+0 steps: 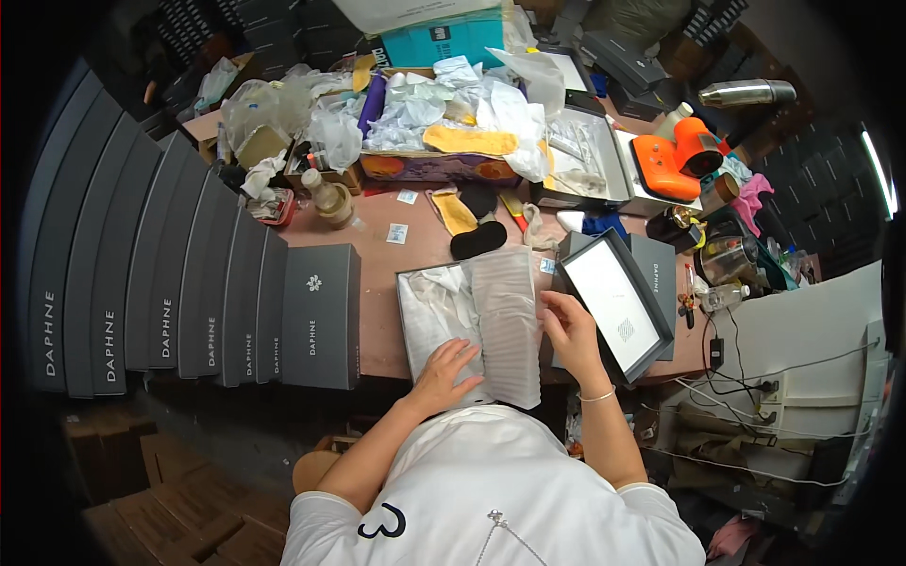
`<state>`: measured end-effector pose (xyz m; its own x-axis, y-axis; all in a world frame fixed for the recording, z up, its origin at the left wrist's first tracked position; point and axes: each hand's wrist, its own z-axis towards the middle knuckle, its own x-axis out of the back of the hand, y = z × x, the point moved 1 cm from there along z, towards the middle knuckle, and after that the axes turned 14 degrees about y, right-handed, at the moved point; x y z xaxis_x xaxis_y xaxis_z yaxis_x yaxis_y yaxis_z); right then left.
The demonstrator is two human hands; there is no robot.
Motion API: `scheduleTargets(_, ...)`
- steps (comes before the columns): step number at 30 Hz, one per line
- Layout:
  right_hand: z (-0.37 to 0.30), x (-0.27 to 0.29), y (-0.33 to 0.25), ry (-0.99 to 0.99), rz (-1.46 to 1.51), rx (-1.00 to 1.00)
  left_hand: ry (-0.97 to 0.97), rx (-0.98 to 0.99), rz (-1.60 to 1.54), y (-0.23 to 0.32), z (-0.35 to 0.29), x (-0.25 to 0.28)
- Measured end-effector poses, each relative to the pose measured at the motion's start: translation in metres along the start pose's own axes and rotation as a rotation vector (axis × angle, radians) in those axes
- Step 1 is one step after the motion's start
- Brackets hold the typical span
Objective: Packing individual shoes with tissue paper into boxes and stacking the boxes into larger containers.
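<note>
An open shoe box (408,283) lies on the table in front of me, lined with white tissue paper (429,302) and a ribbed white foam sheet (507,316). My left hand (445,374) presses flat on the paper at the box's near edge, fingers spread. My right hand (569,325) rests on the right edge of the foam sheet. Right of it, the dark box lid (613,307) leans tilted, its white inside facing up.
A row of dark grey shoe boxes (189,302) stands along the left. At the back, a cardboard box (439,168) overflows with tissue and yellow insoles. An orange tool (675,160), bottles and a steel flask (746,92) crowd the right. Black insoles (478,239) lie mid-table.
</note>
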<state>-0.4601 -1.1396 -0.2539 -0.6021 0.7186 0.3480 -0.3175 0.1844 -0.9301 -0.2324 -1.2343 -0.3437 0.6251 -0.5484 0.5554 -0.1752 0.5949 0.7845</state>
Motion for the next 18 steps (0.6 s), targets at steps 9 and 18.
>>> scheduleTargets(9,0.017,-0.082,-0.036,-0.315,0.055,0.184,-0.299,-0.058,-0.140,0.016,0.016,-0.059)
scheduleTargets(18,0.134,-0.094,0.183,0.014,-0.600,0.140,-0.051,0.113,0.246,-0.022,-0.008,-0.008)
